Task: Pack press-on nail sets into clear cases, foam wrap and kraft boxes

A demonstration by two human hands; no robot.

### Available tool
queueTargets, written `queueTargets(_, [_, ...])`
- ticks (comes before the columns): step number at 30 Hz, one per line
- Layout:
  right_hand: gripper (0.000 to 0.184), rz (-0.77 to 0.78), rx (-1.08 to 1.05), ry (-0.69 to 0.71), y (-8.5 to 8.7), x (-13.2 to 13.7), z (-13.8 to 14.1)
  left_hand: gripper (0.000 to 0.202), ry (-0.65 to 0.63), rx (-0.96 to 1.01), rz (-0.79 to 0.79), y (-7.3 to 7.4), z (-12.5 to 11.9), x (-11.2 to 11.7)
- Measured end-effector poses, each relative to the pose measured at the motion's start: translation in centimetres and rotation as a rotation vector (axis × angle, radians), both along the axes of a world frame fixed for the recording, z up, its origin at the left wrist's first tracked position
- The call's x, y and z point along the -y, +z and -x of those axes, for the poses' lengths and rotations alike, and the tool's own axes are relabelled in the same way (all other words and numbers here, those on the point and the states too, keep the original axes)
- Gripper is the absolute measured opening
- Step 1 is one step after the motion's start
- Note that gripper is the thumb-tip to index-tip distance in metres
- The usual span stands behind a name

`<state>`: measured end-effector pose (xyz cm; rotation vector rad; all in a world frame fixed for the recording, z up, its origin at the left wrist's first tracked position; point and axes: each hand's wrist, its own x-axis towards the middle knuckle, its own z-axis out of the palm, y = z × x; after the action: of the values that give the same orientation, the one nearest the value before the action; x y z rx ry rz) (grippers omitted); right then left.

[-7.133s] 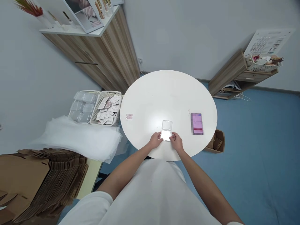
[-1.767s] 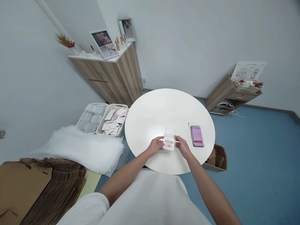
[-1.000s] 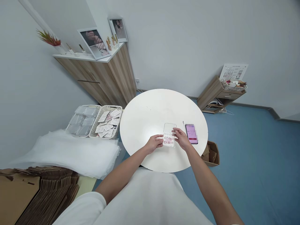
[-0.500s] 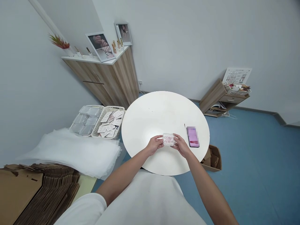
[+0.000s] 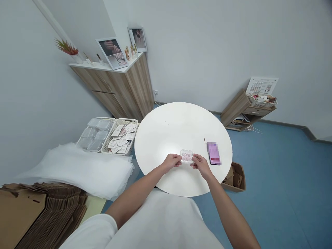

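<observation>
A small clear plastic case [image 5: 186,156] with pink press-on nails inside lies closed on the round white table [image 5: 176,128], near its front edge. My left hand [image 5: 172,161] pinches the case's left side with curled fingers. My right hand [image 5: 200,163] pinches its right side in the same way. Both hands rest on the table at the case.
A purple phone [image 5: 213,153] lies on the table to the right of the case. Two white baskets [image 5: 121,136] with cards and clear cases stand to the left, beside foam sheets [image 5: 77,167] and flat cardboard [image 5: 38,211]. A cardboard box [image 5: 234,176] sits on the blue floor.
The case was empty and open at first, then held the pink nails. Its lid stood open a second ago and is now shut, with both hands pressing its sides.
</observation>
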<state>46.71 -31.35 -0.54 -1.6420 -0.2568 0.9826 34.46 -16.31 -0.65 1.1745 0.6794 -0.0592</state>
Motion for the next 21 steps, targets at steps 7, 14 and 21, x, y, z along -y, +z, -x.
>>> queueTargets(7, [0.045, 0.063, 0.005, 0.174, 0.5, -0.3, 0.2, 0.031, -0.002, 0.033, -0.057, -0.3, -0.5, -0.5])
queueTargets(14, [0.042, 0.105, 0.068, 0.150, 0.4, -0.7, 0.0, 0.031, -0.013, 0.002, -0.143, -0.8, -0.9, -0.9])
queueTargets(21, [0.044, 0.132, 0.087, 0.127, 0.1, -1.0, 0.1, 0.034, -0.008, -0.007, -0.159, -0.9, -0.9, -0.8])
